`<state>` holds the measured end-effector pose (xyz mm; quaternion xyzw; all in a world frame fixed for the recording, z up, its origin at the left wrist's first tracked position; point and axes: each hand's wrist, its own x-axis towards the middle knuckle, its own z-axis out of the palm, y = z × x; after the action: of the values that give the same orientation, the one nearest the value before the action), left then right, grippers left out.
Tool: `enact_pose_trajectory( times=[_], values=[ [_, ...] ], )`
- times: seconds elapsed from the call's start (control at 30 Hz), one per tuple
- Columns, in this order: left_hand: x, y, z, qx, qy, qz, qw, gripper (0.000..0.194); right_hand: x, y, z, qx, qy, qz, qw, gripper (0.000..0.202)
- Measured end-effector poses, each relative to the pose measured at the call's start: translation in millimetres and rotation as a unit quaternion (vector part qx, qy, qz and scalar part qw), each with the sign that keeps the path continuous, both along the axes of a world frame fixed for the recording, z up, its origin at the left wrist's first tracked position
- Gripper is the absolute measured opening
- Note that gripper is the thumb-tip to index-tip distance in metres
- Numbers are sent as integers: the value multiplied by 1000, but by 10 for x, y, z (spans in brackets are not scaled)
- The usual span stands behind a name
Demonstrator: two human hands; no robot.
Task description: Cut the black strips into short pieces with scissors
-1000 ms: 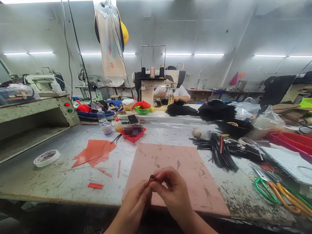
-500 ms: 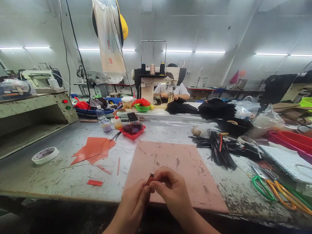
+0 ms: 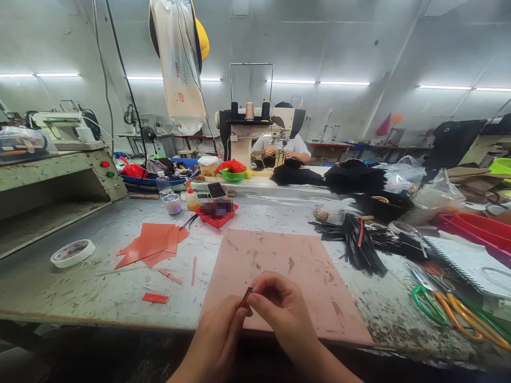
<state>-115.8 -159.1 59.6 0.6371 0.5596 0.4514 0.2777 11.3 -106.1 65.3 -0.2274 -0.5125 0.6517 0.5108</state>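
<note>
Small strip held aslant between two sets of fingertips

A small dark strip (image 3: pixel 247 294) is held just above the near part of the pink mat (image 3: pixel 275 252), between the left hand (image 3: pixel 217 325) and the right hand (image 3: pixel 286 308). From the left fingertips its long axis is pointed away from the body and a little rightward, and its far end is met by the right thumb and forefinger. This slanting line is judged the relation that matters most: neither hand can be called nearer, since the strip is touched by both. Its lower part is hidden by the left fingers, so its full length cannot be told.

By the left hand the strip is pinched between thumb and forefinger, with no gap seen there. By the right hand its upper end is pinched at the tips, the fingers being curled and a hollow left behind the thumb. How firmly it is pressed cannot be told.

To the left of the left hand a red piece (image 3: pixel 155 298) is laid flat, and beyond it orange sheets (image 3: pixel 149 243) are overlapped. Beyond the right hand and to its right, black strips (image 3: pixel 363 250) are heaped; nearer, well to its right, green-handled scissors (image 3: pixel 429 306) are placed.
</note>
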Motion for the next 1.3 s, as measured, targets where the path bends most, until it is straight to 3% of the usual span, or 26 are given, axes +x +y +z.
enact_pose_trajectory(
  times=[0.53, 0.83, 0.97, 1.07, 1.2, 1.3],
  values=[
    [47, -27, 31, -40, -30, 8, 999, 30, 9, -22, -12, 33, 14, -28, 999, 14],
    [53, -51, 120, -74, -40, -26, 996, 31, 33, 0, -16, 180, -5, -78, 981, 12],
    [67, -60, 136, -72, -57, -17, 996, 33, 57, 9, -8, 183, -24, -93, 978, 10],
    [63, -59, 155, -112, -111, -32, 987, 37, 83, 15, -6, 136, -10, -41, 990, 13],
    [31, -51, 180, -192, -211, -96, 954, 43, 96, 24, -38, 65, 27, 58, 996, 17],
    [22, -58, 197, -232, -260, -105, 931, 43, 89, 23, -61, 41, 39, 73, 996, 18]
  ],
)
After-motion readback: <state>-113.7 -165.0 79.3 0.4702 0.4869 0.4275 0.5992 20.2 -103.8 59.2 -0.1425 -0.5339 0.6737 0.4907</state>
